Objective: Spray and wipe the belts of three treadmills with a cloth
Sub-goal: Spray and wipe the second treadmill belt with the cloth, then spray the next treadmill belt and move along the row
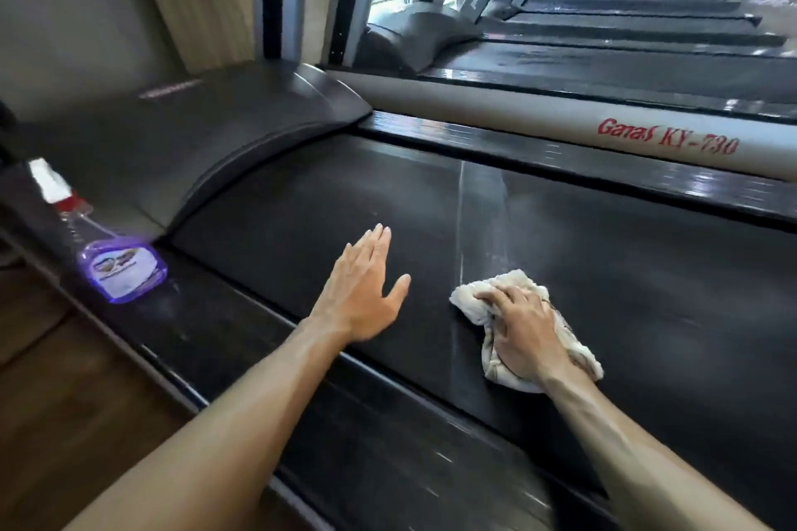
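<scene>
A person leaned over the black belt [302, 203] of the nearest treadmill, both bare forearms reaching in from the bottom edge. The right hand [524, 334] lay palm-down on a crumpled, off-white cloth [487, 306], fingers curled into it and pressing it flat against the belt, near the belt's closer edge. A pale seam line [460, 211] crossed the belt just beside the cloth. The left hand [366, 293] was open and held nothing, fingers straight and together, thumb spread, over the belt on the other side of that seam; whether it touched the belt could not be told. A spray bottle [116, 259] of purple liquid with a red and white trigger head lay on its side on the side rail [207, 328] bordering the belt, well apart from the left hand. Beyond the belt's far edge, more treadmills [625, 56] stood in a row.
</scene>
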Motion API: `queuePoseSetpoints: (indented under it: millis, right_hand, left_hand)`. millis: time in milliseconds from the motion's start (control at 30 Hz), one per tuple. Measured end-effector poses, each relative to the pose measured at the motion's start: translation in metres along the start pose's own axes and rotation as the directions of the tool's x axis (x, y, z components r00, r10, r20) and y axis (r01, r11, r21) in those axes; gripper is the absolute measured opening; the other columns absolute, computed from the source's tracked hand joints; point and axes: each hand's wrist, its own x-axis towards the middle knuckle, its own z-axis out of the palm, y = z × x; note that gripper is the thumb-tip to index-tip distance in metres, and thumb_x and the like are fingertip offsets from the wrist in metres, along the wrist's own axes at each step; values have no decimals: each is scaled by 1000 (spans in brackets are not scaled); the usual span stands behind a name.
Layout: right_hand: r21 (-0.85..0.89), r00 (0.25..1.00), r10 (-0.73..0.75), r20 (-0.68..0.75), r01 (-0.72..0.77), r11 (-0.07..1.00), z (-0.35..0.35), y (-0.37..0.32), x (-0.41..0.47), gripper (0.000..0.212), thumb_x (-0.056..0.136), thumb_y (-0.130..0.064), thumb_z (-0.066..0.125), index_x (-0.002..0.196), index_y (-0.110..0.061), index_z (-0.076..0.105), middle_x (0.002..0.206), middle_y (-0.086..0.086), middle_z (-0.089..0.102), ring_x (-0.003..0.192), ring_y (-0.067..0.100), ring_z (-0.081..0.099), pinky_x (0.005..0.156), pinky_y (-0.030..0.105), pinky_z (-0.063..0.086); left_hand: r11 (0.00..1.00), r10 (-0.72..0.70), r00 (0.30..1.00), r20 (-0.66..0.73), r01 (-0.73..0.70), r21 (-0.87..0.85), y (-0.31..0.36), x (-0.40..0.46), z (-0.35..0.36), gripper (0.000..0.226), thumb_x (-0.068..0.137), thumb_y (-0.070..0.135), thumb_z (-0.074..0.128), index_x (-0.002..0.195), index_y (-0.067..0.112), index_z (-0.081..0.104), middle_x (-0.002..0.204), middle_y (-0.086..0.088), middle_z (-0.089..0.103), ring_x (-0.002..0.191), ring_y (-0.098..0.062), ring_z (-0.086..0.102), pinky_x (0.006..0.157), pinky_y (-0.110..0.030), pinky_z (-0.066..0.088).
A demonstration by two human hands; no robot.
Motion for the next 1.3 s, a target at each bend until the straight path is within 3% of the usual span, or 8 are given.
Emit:
queuePoseSetpoints:
  millis: [200, 333, 500, 633, 767, 1000, 1100, 1300]
  right_hand:
    - [262, 995, -97, 1, 93, 961, 30, -72, 46, 59, 82, 6, 58, 129, -28, 66, 130, -1, 60, 118, 29, 60, 100, 46, 49]
    - [441, 994, -112, 16, 94, 892, 38, -149, 88, 55, 93, 7, 49, 136, -24, 62, 139, 5, 55, 124, 25, 57, 102, 30, 38]
    - [495, 950, -303, -74, 299, 816, 34, -254, 118, 55, 92, 9, 49, 136, -21, 61, 130, 1, 54, 115, 15, 54, 98, 19, 34]
    - [501, 870, -488, -73, 455, 736, 28, -303, 127, 55, 95, 4, 47, 139, -27, 59, 134, -8, 51, 121, 10, 54, 105, 26, 42]
    - [499, 807, -589, -41, 527, 688, 17, -316, 142, 56, 95, -5, 42, 139, -36, 54, 135, -13, 48, 120, 17, 57, 105, 41, 47]
    - [503, 832, -552, -59, 503, 703, -1, -309, 153, 57, 96, 0, 43, 137, -37, 56, 129, -12, 52, 116, 1, 52, 102, 21, 39]
    - [504, 844, -532, -67, 489, 712, -6, -301, 153, 56, 97, 0, 43, 137, -37, 55, 129, -12, 52, 117, 5, 54, 103, 25, 42]
    - [486, 867, -491, -85, 466, 739, -35, -284, 140, 57, 96, -2, 43, 137, -39, 55, 130, -12, 52, 117, 11, 57, 107, 39, 46]
  left_hand:
    - [984, -156, 947, -279, 172, 35, -107, -42, -63, 74, 100, 35, 54, 160, 9, 20, 168, -5, 18, 156, -17, 11, 128, -39, 7]
    - [954, -245, 844, -477, 298, 38, -167, -64, -111, 76, 94, 31, 61, 157, 8, 26, 166, -9, 25, 154, -23, 19, 127, -44, 15]
    - [869, -330, 550, -768, 494, -20, -213, -74, -152, 92, 76, 49, 65, 151, 10, 29, 160, -11, 31, 148, -28, 30, 122, -44, 25]
    - [745, -586, 384, -714, 601, -288, -257, -54, -160, 105, 69, 54, 76, 151, 10, 28, 156, -12, 34, 147, -32, 31, 118, -50, 30]
    - [728, -637, 395, -662, 591, -347, -291, -25, -165, 101, 76, 47, 81, 154, 12, 27, 155, -10, 38, 144, -30, 35, 116, -49, 28]
    - [700, -713, 412, -567, 476, -533, -324, -2, -162, 67, 83, 33, 82, 137, 9, 52, 127, -11, 63, 118, -30, 58, 101, -36, 43]
    - [713, -699, 409, -586, 460, -529, -324, -4, -162, 46, 89, 27, 76, 126, 6, 59, 121, -16, 65, 117, -34, 56, 100, -36, 41]
    - [834, -551, 624, -555, 385, -396, -279, -9, -169, 19, 95, 23, 67, 110, 12, 65, 103, -7, 65, 93, -18, 55, 84, -23, 34]
